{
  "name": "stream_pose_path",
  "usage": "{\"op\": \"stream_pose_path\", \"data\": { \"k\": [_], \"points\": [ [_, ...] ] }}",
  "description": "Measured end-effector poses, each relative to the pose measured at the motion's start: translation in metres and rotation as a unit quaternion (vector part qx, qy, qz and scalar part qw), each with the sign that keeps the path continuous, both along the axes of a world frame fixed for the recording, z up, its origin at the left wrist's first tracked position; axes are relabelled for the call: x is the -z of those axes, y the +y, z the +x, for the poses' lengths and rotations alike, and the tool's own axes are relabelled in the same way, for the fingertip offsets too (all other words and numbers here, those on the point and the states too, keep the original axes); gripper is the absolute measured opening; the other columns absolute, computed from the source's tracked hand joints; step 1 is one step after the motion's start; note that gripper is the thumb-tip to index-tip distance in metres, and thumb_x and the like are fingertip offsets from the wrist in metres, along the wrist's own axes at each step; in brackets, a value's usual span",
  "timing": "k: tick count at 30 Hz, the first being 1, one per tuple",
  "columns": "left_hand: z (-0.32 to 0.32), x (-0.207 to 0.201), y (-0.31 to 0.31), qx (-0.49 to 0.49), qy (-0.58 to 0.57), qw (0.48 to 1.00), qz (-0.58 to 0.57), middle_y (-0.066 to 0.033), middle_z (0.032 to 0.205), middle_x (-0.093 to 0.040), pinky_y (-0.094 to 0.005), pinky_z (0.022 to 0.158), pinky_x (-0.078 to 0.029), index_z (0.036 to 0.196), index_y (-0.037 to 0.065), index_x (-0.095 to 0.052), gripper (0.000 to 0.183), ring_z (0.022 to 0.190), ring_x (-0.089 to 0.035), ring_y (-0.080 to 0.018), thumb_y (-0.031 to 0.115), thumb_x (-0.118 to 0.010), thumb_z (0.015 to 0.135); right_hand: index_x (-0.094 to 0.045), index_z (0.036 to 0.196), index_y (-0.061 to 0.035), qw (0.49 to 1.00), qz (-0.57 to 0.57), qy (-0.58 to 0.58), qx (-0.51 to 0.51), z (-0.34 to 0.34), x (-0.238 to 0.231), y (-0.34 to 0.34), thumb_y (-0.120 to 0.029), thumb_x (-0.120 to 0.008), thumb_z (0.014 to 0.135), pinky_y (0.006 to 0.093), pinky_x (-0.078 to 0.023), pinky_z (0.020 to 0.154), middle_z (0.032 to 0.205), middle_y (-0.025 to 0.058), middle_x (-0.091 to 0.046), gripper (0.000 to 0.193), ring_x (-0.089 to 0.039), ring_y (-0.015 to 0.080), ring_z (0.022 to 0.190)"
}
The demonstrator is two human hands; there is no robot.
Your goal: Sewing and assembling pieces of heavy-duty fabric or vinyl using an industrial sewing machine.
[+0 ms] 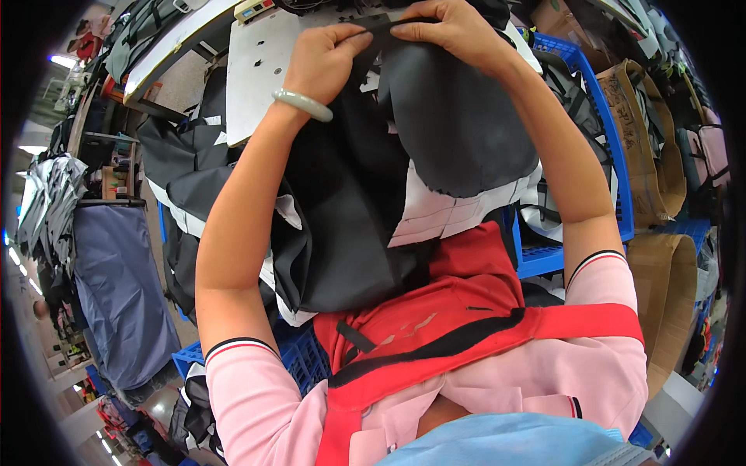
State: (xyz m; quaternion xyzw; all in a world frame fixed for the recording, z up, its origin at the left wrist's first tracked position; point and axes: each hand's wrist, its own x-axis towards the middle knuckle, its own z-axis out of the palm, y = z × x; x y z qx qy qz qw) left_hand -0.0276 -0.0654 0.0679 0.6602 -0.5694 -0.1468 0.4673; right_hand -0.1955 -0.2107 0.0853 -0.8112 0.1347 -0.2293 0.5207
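Observation:
At the top of the view, both hands pinch the edge of a black fabric piece [334, 202]. My left hand [325, 62], with a pale bangle [303, 104] on its wrist, grips it between thumb and fingers. A short way to the right, my right hand [454, 33] is closed on the same dark edge strip [378, 22], which spans the gap between them. Below my right hand hangs a rounded dark grey panel [458, 116] with a white backing [447, 210] showing along its lower edge. The black fabric drapes down onto my red apron [435, 326].
A white worktable [260, 70] lies beneath my hands, with a small control box [253, 9] at its far edge. Blue plastic crates [622, 179] holding fabric stand right and below. Cardboard boxes [641, 147] are farther right. More black pieces [194, 163] hang left, near a blue-grey cloth-covered stack [120, 295].

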Motion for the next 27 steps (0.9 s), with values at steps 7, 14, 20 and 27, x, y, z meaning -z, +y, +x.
{"op": "stream_pose_path", "data": {
  "k": [7, 14, 20, 27],
  "points": [
    [0.019, 0.004, -0.035, -0.057, -0.072, 0.996, 0.010, -0.0037, 0.080, -0.068, -0.0239, 0.071, -0.045, 0.101, -0.002, -0.068, 0.026, 0.076, -0.057, -0.0085, 0.020, -0.064, 0.088, -0.071, 0.089, 0.0001, 0.997, -0.044, 0.021, 0.055, 0.025, 0.008, -0.024, -0.021, -0.070, 0.082, 0.0252, -0.045, 0.066, 0.074, 0.0029, -0.067, 0.022, -0.057, 0.0085, 0.070],
    [0.020, 0.008, -0.046, -0.097, -0.111, 0.988, 0.036, -0.0087, 0.085, -0.071, -0.0280, 0.075, -0.047, 0.103, 0.001, -0.069, 0.029, 0.079, -0.063, -0.0151, 0.025, -0.065, 0.087, -0.071, 0.091, 0.0009, 0.997, -0.039, 0.030, 0.058, 0.030, 0.021, -0.038, -0.020, -0.071, 0.082, 0.0264, -0.046, 0.065, 0.074, 0.0037, -0.067, 0.022, -0.058, 0.0093, 0.070],
    [0.030, 0.016, -0.052, -0.094, -0.134, 0.987, 0.008, -0.0183, 0.089, -0.069, -0.0353, 0.078, -0.049, 0.099, 0.003, -0.070, 0.027, 0.086, -0.066, -0.0328, 0.025, -0.065, 0.084, -0.071, 0.090, 0.0024, 0.997, -0.042, 0.016, 0.055, 0.038, 0.024, -0.043, -0.019, -0.071, 0.081, 0.0267, -0.047, 0.064, 0.074, 0.0044, -0.067, 0.022, -0.058, 0.0100, 0.068],
    [0.043, 0.024, -0.062, -0.096, -0.138, 0.986, -0.006, -0.0128, 0.090, -0.072, -0.0298, 0.079, -0.048, 0.104, 0.005, -0.070, 0.030, 0.084, -0.068, -0.0207, 0.029, -0.067, 0.085, -0.072, 0.090, 0.0027, 0.999, 0.004, -0.011, 0.052, 0.052, 0.031, -0.053, -0.017, -0.071, 0.081, 0.0264, -0.047, 0.065, 0.077, 0.0043, -0.068, 0.021, -0.058, 0.0106, 0.070]
  ]
}}
